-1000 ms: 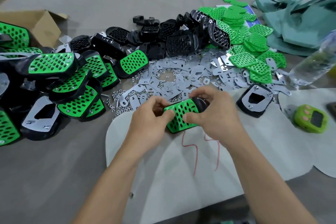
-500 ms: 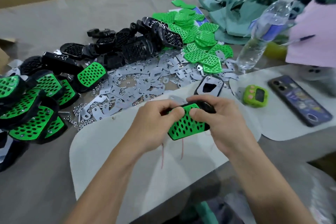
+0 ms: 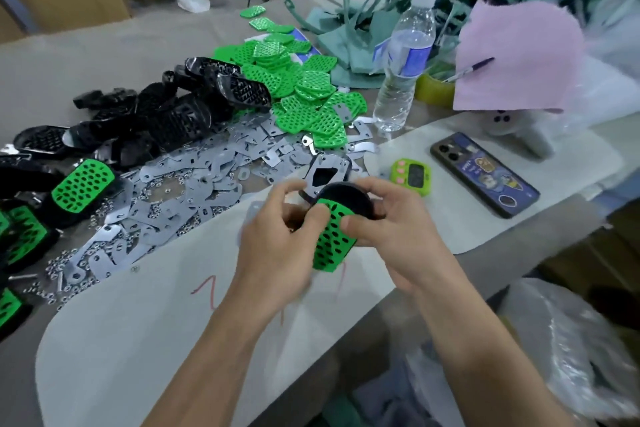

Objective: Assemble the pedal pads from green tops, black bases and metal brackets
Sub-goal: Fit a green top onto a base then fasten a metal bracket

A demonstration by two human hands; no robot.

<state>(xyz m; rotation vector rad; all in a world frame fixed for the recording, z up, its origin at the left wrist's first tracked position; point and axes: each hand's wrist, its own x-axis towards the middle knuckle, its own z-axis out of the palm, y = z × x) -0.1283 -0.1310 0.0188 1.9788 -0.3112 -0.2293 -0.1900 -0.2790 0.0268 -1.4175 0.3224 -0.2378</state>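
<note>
I hold one pedal pad above the white mat, its perforated green top facing me and its black base showing at the far end. My left hand grips its left side and my right hand grips its right side, thumb pressing the green top. A black base with a metal bracket lies just behind my hands. Loose green tops, black bases and metal brackets lie in piles further back.
Finished green-and-black pads are stacked at the left edge. A water bottle, a green timer and a phone lie to the right. Small nuts are scattered by the mat's left edge. The table edge runs diagonally at lower right.
The pad has turned in my hands from lying crosswise to pointing away from me, black base end up. My view has swung to the right.
</note>
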